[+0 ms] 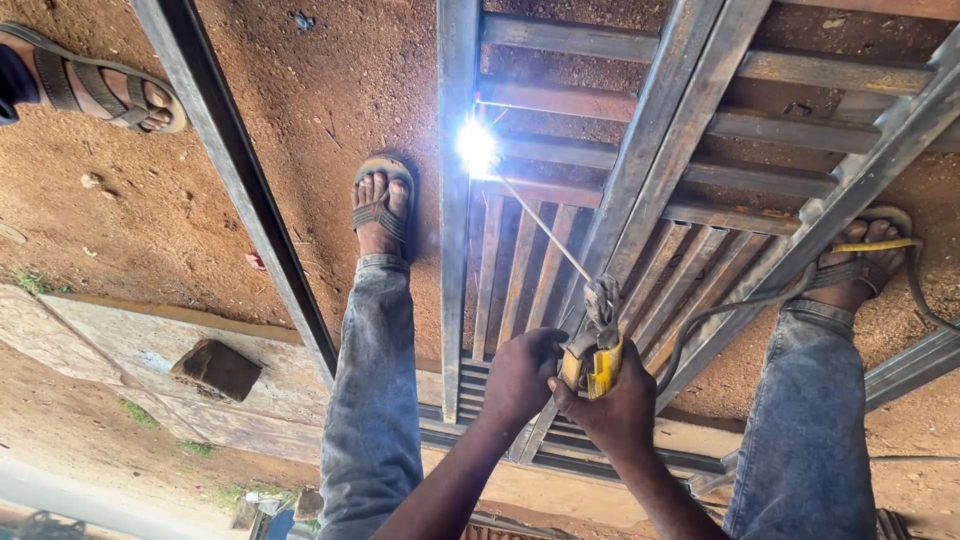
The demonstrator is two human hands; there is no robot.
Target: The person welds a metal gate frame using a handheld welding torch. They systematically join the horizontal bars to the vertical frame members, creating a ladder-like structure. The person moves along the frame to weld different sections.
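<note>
My right hand [612, 410] grips a yellow electrode holder [597, 362] with a thin welding rod [545, 225] running up and left from it. My left hand [522, 375] is closed against the holder's left side, steadying it. The rod's tip meets a grey steel frame [455, 260] where a bright white arc [477, 146] burns at the joint of an upright bar and a crossbar. The frame of metal bars lies flat on the ground between my legs in worn jeans.
My sandalled feet [381, 205] stand on red dirt, the right one [862, 262] by a yellow-sheathed cable [875, 246]. A long steel bar [235, 170] lies at left. Another person's sandalled foot [100, 90] is at top left. A stone block [215, 368] rests on a concrete slab.
</note>
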